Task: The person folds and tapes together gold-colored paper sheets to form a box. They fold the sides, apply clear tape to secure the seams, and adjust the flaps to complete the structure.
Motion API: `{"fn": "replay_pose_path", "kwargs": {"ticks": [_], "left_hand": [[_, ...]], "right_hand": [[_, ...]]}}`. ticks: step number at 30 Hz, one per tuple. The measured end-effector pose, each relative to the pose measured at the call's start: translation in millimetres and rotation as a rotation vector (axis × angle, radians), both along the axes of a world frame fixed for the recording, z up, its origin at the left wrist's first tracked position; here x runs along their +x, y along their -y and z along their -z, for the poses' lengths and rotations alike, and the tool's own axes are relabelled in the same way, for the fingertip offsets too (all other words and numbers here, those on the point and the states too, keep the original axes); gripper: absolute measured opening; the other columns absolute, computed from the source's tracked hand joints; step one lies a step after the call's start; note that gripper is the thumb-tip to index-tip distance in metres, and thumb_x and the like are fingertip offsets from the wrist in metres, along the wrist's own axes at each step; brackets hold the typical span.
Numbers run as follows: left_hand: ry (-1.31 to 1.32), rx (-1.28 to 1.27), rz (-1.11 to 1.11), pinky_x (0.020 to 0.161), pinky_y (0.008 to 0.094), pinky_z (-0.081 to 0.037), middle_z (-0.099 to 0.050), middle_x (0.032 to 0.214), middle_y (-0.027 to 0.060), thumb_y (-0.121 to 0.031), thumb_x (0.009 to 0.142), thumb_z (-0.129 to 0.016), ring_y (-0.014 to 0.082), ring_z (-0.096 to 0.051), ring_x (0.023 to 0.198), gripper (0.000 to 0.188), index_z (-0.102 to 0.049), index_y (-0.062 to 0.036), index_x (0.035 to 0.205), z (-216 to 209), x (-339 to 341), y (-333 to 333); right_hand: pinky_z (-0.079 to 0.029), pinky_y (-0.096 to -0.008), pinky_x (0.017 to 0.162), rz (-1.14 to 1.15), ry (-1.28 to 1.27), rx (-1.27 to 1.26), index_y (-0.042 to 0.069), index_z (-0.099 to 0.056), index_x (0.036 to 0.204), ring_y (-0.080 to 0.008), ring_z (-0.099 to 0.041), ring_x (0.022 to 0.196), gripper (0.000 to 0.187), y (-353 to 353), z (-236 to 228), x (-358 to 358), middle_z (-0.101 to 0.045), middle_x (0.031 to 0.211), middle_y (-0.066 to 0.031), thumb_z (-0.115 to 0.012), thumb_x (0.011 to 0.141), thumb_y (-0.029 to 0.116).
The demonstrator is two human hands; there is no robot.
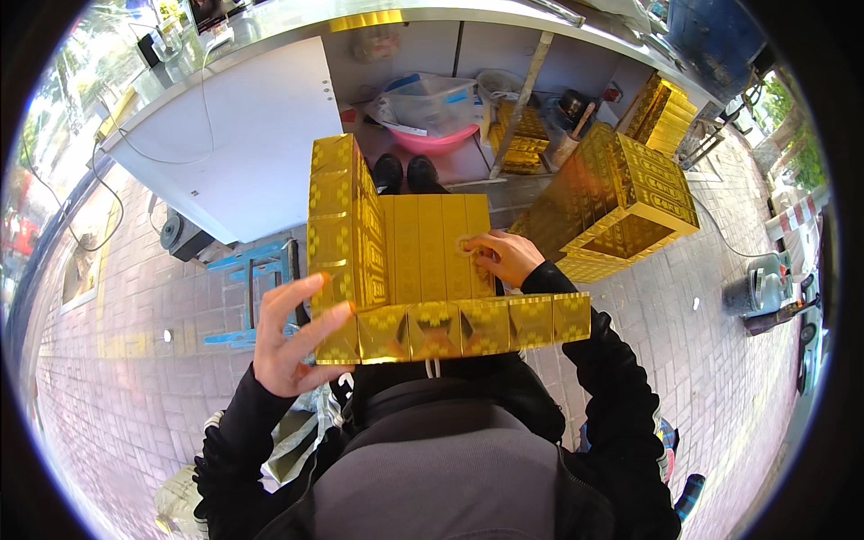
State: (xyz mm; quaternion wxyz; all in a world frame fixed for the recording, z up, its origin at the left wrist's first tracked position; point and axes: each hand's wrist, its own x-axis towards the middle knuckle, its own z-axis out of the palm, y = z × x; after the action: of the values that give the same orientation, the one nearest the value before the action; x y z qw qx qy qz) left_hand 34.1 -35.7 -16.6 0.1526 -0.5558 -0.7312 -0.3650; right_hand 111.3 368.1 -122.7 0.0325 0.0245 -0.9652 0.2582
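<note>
Spread left hand at the corner, right fingertips pinched over the panel

Right hand (517, 258): thumb and index finger were drawn narrow, tips nearly meeting, with a small pale piece (465, 245) at them; could not tell whether it was gripped. The other fingers curled under. Left hand (283, 346): fingers were wide apart, tips touching the near left corner of the gold box (333, 225), palm turned inward.

The right wrist was bent toward the left; its black sleeve (621, 378) passed beneath the right end of the box's near wall. The left sleeve (238, 441) rose steeply to the hand, elbow out to the side.

The gold box sat before the person's torso, left and near walls raised beside a ribbed panel (432, 252). Farther out: a second gold box (621, 189) at right, a blue stool (248, 297) at left, a pink basin (436, 139) beneath the counter (279, 20).
</note>
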Motion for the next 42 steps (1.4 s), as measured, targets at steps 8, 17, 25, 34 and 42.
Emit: {"fn": "replay_pose_path", "kwargs": {"ticks": [8, 17, 25, 34, 42], "left_hand": [[-0.049, -0.099, -0.036, 0.102, 0.0457, -0.045, -0.050, 0.139, 0.0160, -0.046, 0.070, -0.086, 0.0356, -0.052, 0.122, 0.079, -0.062, -0.0148, 0.138, -29, -17, -23], [0.144, -0.465, -0.144, 0.089, 0.0375, -0.054, -0.043, 0.137, 0.0126, -0.020, 0.064, -0.094, 0.0282, -0.060, 0.104, 0.070, -0.064, -0.0129, 0.126, -82, -5, -47], [0.756, -0.223, 0.092, 0.109, 0.0394, -0.043, -0.038, 0.154, 0.0095, -0.011, 0.074, -0.088, 0.0232, -0.055, 0.128, 0.062, -0.064, -0.0132, 0.131, -76, -89, 10], [1.545, 0.095, 0.295, 0.109, 0.0355, -0.042, -0.051, 0.141, 0.0086, -0.019, 0.091, -0.070, 0.0208, -0.053, 0.126, 0.059, -0.049, -0.0046, 0.145, 59, -155, 13], [1.591, 0.360, -0.061, 0.105, 0.0343, -0.043, -0.054, 0.132, 0.0084, -0.021, 0.095, -0.065, 0.0194, -0.054, 0.118, 0.049, -0.051, -0.0042, 0.139, 109, -103, -29]], "right_hand": [[-0.053, -0.0278, 0.064, 0.217, 0.008, -0.587, 0.006, -0.067, 0.111, -0.0146, -0.068, 0.073, 0.017, -14, 5, 7, -0.072, 0.086, -0.0095, -0.068, 0.098, 0.017], [-0.051, -0.0226, 0.067, 0.368, -0.335, -1.135, 0.005, -0.063, 0.113, -0.0044, -0.063, 0.075, 0.017, -22, -41, 49, -0.074, 0.088, -0.0083, -0.065, 0.101, 0.017], [-0.056, -0.0242, 0.063, 0.384, -0.523, -1.117, 0.008, -0.061, 0.118, -0.0092, -0.068, 0.067, 0.019, -7, -82, 69, -0.074, 0.091, -0.0081, -0.060, 0.103, 0.019], [-0.056, -0.0248, 0.065, 0.309, -0.494, -1.033, 0.003, -0.058, 0.118, -0.0125, -0.069, 0.071, 0.022, 33, -96, 56, -0.072, 0.092, -0.0105, -0.057, 0.104, 0.020], [-0.053, -0.0230, 0.076, 0.413, -0.404, -0.993, 0.005, -0.056, 0.117, -0.0119, -0.070, 0.086, 0.019, 49, -33, 36, -0.072, 0.096, -0.0085, -0.058, 0.105, 0.020]]}}
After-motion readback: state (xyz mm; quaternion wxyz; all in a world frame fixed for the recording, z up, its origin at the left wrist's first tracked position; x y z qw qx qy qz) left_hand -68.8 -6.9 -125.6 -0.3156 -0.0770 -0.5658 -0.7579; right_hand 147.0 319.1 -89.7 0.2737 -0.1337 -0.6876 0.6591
